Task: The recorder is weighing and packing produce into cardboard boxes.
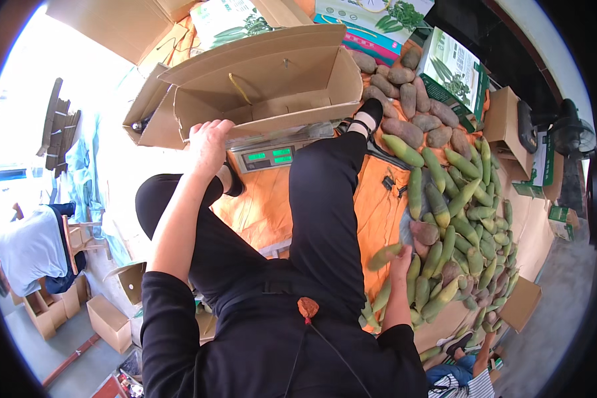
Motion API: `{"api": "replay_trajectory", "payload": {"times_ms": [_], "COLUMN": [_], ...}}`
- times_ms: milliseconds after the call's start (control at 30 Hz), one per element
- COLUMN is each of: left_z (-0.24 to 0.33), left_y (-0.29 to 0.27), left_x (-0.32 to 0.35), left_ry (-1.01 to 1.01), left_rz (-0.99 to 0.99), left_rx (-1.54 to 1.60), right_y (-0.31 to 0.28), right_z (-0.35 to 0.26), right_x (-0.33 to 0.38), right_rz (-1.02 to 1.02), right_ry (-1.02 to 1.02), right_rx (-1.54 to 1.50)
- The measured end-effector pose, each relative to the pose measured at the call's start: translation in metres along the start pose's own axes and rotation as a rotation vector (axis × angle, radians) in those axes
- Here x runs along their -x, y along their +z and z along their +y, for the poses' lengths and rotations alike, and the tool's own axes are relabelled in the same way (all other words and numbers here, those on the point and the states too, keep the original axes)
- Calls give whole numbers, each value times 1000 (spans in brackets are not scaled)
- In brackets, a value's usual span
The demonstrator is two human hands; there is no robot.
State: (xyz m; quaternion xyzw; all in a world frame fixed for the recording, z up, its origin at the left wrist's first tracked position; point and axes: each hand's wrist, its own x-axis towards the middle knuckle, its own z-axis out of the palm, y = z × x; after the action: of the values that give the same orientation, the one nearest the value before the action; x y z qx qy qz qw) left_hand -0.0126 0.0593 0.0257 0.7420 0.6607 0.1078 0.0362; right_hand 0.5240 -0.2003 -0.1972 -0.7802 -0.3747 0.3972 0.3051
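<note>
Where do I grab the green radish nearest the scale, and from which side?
Probably around the middle of that green radish, from above, using the right hand once it is free of the radish it holds. It lies on its side, long and rounded, with its upper face bare, so fingers and thumb should fit across its narrow width.

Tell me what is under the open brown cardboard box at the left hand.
A grey, green-lit electronic scale shows partly; whatever lies farther beneath the box is covered.
</note>
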Motion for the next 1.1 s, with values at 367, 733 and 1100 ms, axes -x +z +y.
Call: {"api": "replay_trajectory", "payload": {"times_ms": [367, 733, 1100], "left_z": [-3, -3, -4], "left_y": [-3, -12, -6], "left_x": [3, 3, -1], "left_ry": [-9, 10, 28], "left_rz": [-14, -74, -44], "left_rx": [4, 15, 43], "right_y": [1, 129, 180], "right_z": [-390, -514, -483], "right_x": [-35, -55, -97], "right_rz": [44, -465, -208], "right_ry": [-760, -959, -1210], "right_rx": [-526, -439, 309]}}
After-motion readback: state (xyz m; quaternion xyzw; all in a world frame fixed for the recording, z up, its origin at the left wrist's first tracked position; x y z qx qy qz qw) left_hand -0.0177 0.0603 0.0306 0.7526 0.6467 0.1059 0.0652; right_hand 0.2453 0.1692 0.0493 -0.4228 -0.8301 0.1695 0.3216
